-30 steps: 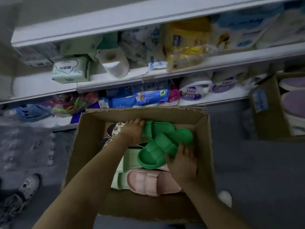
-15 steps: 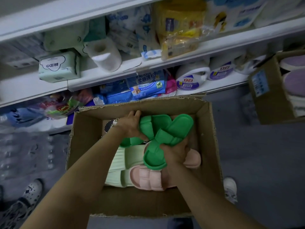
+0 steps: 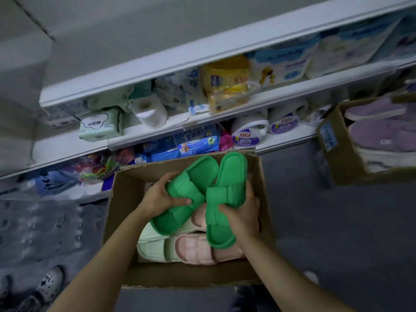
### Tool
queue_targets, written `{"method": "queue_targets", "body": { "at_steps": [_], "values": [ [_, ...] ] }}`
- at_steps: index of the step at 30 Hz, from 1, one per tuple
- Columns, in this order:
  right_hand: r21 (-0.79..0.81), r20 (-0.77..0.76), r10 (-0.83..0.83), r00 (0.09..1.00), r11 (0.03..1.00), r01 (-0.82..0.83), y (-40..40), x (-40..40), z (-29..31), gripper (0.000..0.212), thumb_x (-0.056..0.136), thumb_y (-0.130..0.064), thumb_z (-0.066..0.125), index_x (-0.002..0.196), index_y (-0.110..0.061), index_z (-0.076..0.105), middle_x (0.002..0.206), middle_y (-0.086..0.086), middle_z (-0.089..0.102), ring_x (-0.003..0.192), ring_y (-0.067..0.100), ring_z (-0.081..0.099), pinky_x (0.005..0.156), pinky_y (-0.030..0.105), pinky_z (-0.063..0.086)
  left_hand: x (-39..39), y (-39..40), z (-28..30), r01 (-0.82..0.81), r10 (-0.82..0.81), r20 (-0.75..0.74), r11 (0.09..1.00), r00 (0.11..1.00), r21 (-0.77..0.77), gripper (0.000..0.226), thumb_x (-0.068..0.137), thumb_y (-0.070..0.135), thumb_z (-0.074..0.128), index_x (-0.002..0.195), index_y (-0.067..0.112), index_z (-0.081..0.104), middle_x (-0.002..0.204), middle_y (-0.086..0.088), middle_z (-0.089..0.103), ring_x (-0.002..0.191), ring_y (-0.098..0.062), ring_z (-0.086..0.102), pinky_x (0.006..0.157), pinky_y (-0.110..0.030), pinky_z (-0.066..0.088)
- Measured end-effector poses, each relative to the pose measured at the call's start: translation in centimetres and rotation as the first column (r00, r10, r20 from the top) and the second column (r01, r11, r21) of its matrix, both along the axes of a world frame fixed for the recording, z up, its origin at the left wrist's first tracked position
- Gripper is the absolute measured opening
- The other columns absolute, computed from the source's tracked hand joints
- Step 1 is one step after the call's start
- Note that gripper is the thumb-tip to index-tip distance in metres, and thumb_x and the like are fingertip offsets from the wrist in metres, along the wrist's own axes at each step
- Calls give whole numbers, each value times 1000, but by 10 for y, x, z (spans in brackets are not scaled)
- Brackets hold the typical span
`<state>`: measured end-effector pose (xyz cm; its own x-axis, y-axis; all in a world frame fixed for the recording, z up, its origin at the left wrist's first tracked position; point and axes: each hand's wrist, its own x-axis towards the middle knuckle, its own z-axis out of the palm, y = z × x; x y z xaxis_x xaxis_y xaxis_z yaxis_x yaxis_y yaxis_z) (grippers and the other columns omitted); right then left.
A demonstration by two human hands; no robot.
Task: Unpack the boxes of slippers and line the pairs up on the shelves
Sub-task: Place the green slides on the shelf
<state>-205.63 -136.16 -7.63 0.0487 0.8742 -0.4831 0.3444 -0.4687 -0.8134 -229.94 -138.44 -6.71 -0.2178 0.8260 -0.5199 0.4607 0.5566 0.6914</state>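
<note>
An open cardboard box [image 3: 266, 212] stands on the floor below the shelves. My left hand [image 3: 161, 198] grips one bright green slipper [image 3: 198, 174] by its strap. My right hand [image 3: 242, 213] grips the other green slipper [image 3: 233, 170] by its strap. Both are lifted above the box, toes toward the shelves. Still lying in the box are a pink slipper [image 3: 198, 249] and a pale green slipper [image 3: 150, 248], partly hidden under the green pair.
White shelves [image 3: 258, 100] hold tissue packs, a toilet roll [image 3: 149, 112] and detergent jugs [image 3: 248, 131]. A second cardboard box [image 3: 332, 140] with purple slippers [image 3: 382, 131] sits at right. Grey floor surrounds the box. A patterned shoe [image 3: 48, 283] is at lower left.
Both hands closed round the green slippers and lifted them out of the pile, separating them into one per hand. The view tilted upward a little.
</note>
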Motion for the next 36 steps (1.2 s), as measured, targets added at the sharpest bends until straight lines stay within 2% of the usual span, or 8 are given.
{"method": "queue_targets", "body": {
  "at_steps": [4, 9, 15, 21, 24, 28, 31, 36],
  "values": [
    [154, -114, 51, 992, 988, -33, 23, 28, 32, 103, 46, -26, 77, 143, -30, 42, 121, 5, 56, 110, 20, 57, 98, 36, 48, 32, -12, 46, -200, 174, 163, 966, 971, 161, 93, 40, 52, 97, 125, 46, 59, 121, 7, 68, 107, -13, 68, 91, -37, 58],
    [261, -213, 42, 976, 965, 15, 79, 81, 91, 96, 57, -8, 82, 142, -30, 43, 119, 4, 48, 108, 17, 54, 96, 26, 44, 101, 37, 107, -319, 228, 288, 890, 930, 327, 82, 62, 18, 93, 133, 30, 54, 118, 2, 66, 93, -2, 70, 73, -19, 57],
    [426, -337, -11, 941, 890, 163, 164, 174, 165, 102, 44, -30, 80, 139, -36, 43, 132, 2, 56, 116, 16, 60, 99, 44, 51, 210, 123, 169, -396, 205, 395, 772, 895, 496, 94, 50, 41, 91, 135, 26, 53, 120, 3, 67, 101, -9, 70, 78, -27, 58],
    [555, -427, 43, 903, 801, 225, 219, 269, 241, 95, 65, 4, 82, 146, -23, 40, 134, 3, 57, 112, 10, 63, 94, 35, 55, 308, 192, 229, -425, 67, 517, 664, 853, 615, 90, 62, 22, 90, 141, 33, 49, 124, -1, 68, 104, -20, 71, 82, -37, 60],
    [603, -413, 13, 910, 753, 263, 245, 303, 270, 101, 58, -17, 86, 146, -30, 39, 139, 4, 52, 121, 16, 58, 101, 47, 50, 345, 225, 257, -421, 0, 538, 621, 843, 661, 89, 67, 14, 86, 145, 28, 46, 126, -2, 66, 103, -16, 71, 80, -34, 60],
    [665, -401, 4, 916, 689, 288, 273, 342, 297, 98, 62, -11, 86, 146, -28, 39, 140, 5, 53, 125, 21, 55, 103, 52, 47, 379, 270, 287, -399, -88, 538, 574, 838, 715, 86, 72, 8, 85, 147, 25, 45, 132, -2, 63, 108, -16, 69, 80, -31, 60],
    [717, -380, -21, 925, 625, 309, 289, 367, 315, 101, 55, -25, 87, 145, -31, 41, 140, 6, 52, 126, 21, 54, 103, 51, 47, 403, 301, 306, -373, -156, 528, 546, 835, 750, 88, 69, 15, 86, 146, 23, 45, 135, -2, 63, 113, -18, 67, 86, -34, 59],
    [746, -368, -58, 928, 578, 332, 318, 412, 348, 96, 62, -9, 85, 146, -25, 41, 135, 7, 54, 122, 21, 57, 101, 49, 49, 448, 344, 335, -356, -245, 548, 541, 800, 762, 85, 72, 11, 85, 146, 27, 44, 134, 0, 63, 109, -15, 69, 81, -31, 60]
  ]
}}
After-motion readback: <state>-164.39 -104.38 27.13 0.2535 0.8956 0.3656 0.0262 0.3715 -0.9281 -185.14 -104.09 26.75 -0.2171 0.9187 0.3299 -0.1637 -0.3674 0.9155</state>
